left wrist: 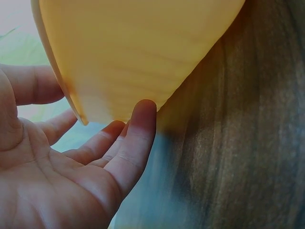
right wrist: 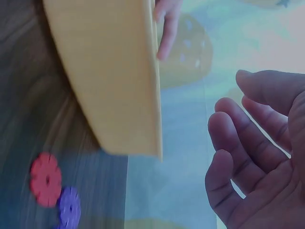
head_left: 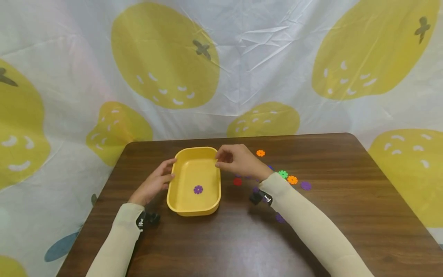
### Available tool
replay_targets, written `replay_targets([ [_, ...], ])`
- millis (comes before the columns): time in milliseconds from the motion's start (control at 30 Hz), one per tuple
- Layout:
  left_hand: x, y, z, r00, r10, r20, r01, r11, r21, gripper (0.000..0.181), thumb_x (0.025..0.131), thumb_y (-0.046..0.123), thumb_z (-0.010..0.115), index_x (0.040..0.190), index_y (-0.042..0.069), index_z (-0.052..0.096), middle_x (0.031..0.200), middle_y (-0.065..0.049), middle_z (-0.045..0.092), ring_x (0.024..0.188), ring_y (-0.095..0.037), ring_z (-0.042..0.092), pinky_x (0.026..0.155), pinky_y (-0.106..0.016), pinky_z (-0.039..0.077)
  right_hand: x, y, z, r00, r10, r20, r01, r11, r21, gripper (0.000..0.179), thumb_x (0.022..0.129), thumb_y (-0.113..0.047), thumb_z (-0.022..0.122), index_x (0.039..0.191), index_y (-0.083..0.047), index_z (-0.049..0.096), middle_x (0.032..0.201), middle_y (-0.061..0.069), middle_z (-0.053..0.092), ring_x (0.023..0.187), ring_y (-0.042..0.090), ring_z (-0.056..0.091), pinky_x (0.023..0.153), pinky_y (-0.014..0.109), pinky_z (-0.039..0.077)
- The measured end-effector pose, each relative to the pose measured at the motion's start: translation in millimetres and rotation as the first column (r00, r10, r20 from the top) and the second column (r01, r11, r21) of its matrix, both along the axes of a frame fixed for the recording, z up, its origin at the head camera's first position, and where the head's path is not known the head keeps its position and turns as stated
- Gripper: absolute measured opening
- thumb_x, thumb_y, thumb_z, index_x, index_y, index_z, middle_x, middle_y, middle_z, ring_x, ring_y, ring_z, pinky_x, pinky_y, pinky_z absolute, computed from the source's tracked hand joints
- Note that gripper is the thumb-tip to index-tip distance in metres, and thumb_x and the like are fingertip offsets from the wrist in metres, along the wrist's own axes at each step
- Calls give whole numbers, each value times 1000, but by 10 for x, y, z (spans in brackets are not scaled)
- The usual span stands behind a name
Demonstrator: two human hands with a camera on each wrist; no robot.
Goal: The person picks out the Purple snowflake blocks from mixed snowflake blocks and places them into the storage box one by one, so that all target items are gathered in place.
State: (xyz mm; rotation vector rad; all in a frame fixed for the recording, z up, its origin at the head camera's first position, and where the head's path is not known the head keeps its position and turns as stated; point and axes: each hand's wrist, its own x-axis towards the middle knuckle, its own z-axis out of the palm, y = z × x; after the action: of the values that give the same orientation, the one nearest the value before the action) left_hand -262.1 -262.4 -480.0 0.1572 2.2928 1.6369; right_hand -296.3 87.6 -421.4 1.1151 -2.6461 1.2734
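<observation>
A yellow plastic basin (head_left: 216, 209) stands on the table, with one purple notched disc (head_left: 198, 189) on its floor. My left hand (head_left: 152, 184) is at the basin's left side; in the left wrist view its extended fingers (left wrist: 138, 129) touch the outer wall and rim. My right hand (head_left: 240, 159) hovers by the far right rim. In the right wrist view its fingers (right wrist: 248, 143) are loosely bent, nothing between them and the thumb. Near it on the table lie a red disc (right wrist: 46, 180) and a purple disc (right wrist: 70, 207).
Right of the basin, more notched discs are scattered, among them a green one (head_left: 282, 174), an orange one (head_left: 292, 180) and a purple one (head_left: 306, 186). Another orange disc (head_left: 260, 153) lies farther back. My right forearm partly covers the group. A lemon-print curtain (head_left: 242, 77) hangs behind the table.
</observation>
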Motion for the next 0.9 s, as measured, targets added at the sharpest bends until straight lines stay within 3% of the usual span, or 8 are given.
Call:
replay_targets([
  [233,10,-3,-15,1000,-1,8,1,1000,1,60,111,17,49,167,24,27,161,-21,40,138,-40,55,109,-52,53,-124,305,-146,995,-91,40,91,996,12,21,96,-26,80,112,-13,73,98,-7,76,88,12,71,82,35,60],
  [467,37,-18,-33,1000,-3,7,3,1000,14,60,111,17,49,167,23,26,160,-22,40,137,-41,56,108,-52,54,-200,609,-267,987,-156,45,154,987,45,21,96,-27,81,111,-13,73,96,-3,76,86,14,70,76,34,58],
  [667,43,-11,-40,1000,-14,-8,14,999,31,61,111,15,49,167,21,25,159,-25,40,136,-42,56,107,-51,55,-168,917,-258,980,-195,51,192,980,61,23,96,-24,80,112,-9,74,97,-1,76,87,16,70,77,34,57],
  [900,50,-19,-31,999,-27,-25,28,999,37,62,111,12,47,168,17,23,157,-29,40,133,-43,56,103,-50,56,-63,1304,-287,969,-235,75,227,969,95,21,98,-29,78,113,-14,73,99,-1,75,86,15,70,78,33,58],
])
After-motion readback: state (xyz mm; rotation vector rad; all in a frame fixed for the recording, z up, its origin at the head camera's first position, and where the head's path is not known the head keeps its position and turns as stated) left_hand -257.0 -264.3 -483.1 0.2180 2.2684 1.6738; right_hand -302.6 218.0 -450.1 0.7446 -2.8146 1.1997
